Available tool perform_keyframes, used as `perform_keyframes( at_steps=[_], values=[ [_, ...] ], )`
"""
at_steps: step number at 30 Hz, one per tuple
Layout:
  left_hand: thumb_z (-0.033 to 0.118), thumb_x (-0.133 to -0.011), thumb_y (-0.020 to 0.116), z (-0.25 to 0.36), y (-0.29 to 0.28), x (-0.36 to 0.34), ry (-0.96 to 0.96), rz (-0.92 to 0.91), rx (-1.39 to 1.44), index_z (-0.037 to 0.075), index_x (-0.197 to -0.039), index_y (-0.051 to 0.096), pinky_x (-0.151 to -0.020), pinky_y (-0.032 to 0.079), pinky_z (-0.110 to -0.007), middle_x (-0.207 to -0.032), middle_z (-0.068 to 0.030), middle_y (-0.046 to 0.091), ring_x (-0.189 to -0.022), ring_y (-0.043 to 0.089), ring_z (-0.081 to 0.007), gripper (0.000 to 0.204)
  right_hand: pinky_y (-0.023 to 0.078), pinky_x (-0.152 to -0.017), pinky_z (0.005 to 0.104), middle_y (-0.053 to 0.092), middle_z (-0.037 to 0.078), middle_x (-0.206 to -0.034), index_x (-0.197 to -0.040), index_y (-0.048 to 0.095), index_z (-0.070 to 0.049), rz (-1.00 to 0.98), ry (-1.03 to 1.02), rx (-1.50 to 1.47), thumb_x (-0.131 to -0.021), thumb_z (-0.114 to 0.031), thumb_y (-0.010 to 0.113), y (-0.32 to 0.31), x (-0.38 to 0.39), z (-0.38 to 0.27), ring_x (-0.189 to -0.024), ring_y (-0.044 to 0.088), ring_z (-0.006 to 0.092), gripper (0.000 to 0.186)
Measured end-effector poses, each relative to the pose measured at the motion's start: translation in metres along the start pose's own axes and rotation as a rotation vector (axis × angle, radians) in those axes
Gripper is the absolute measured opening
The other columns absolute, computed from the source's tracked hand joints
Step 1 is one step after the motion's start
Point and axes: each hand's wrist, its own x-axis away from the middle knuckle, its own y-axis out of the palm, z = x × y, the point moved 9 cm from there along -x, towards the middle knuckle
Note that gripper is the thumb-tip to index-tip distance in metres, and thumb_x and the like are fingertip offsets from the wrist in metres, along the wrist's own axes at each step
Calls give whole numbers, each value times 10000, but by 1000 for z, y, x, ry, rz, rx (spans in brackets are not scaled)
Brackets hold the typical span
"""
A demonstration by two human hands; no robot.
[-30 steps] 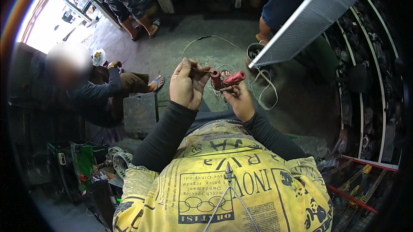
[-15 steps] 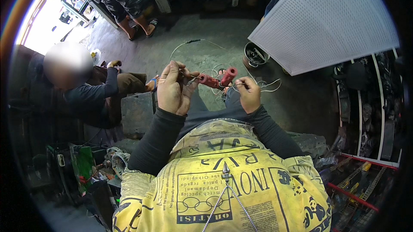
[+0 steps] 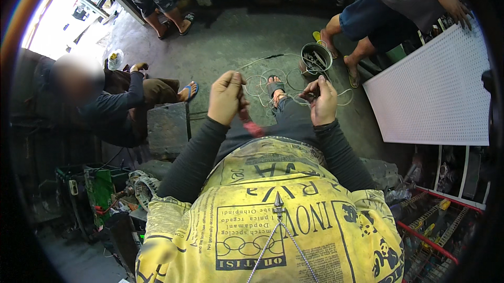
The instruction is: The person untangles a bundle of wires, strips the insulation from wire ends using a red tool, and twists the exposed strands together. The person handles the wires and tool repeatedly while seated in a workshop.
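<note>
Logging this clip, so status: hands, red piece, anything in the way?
Left hand closed, blurred red piece just below. Right hand pinched shut, contents unclear. No obstruction seen between hands; bucket beyond right hand.

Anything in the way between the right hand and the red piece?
Nothing visible stands between the right hand and the blurred red piece near the left hand. The dark trousers seen across that gap appear to lie beneath it.

Holding left hand (image 3: 226, 98) and right hand (image 3: 323, 102) apart above lap (image 3: 294, 126); blurred red piece (image 3: 254, 127) hanging under the left. On floor (image 3: 231, 36): looped pale wire (image 3: 353, 94), metal bucket (image 3: 318, 47) toward far edge.
</note>
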Motion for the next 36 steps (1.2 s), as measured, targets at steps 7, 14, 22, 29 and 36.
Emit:
perform_keyframes(
  at_steps=[7, 14, 22, 29, 36],
  values=[
    [322, -979, 499, 61, -63, 14, 198, 206, -122, 47, -854, 578, -459, 388, -213, -575, 41, 405, -486, 383, -43, 312, 499, -700, 297, 608, 52, -837, -933, 589, -34, -136, 234, 309, -947, -166, 454, -27, -5, -9, -766, 574, 151, 189],
    [278, -982, 501, 132, -52, 20, 291, 80, -257, 27, -845, 591, -440, 297, -204, -554, 65, 393, -467, 355, -16, 300, 209, -1121, 314, 291, 151, -1494, -1482, 209, -93, -593, -97, 906, -788, -13, 556, 5, -6, -18, -1388, 276, 244, 780],
    [139, -935, 570, 257, -91, 39, 843, 231, -1071, -8, -1011, 648, -746, 456, -230, -892, -45, 654, -826, 580, -94, 183, 137, -1141, 349, 181, 124, -1547, -1501, 121, -107, -573, -406, 936, -808, -13, 552, 17, -41, -98, -1430, 144, 277, 822],
    [137, -944, 554, 360, -268, 123, 841, 686, -1095, 5, -1057, 636, -658, 416, -204, -871, -24, 603, -759, 520, -74, 192, 485, -902, 461, 45, 258, -1523, -1503, 26, -305, -207, 155, 234, -907, -77, 459, -33, -93, -64, -1388, 214, 390, 771],
    [168, -958, 544, 368, -429, 225, 604, 805, -661, 12, -1071, 617, -576, 367, -187, -803, 4, 535, -669, 442, -46, 206, 433, -950, 510, 281, 263, -1432, -1482, 163, -204, -108, 116, -222, -966, -324, 391, -47, -116, -70, -1241, 419, 390, 577]
  ],
)
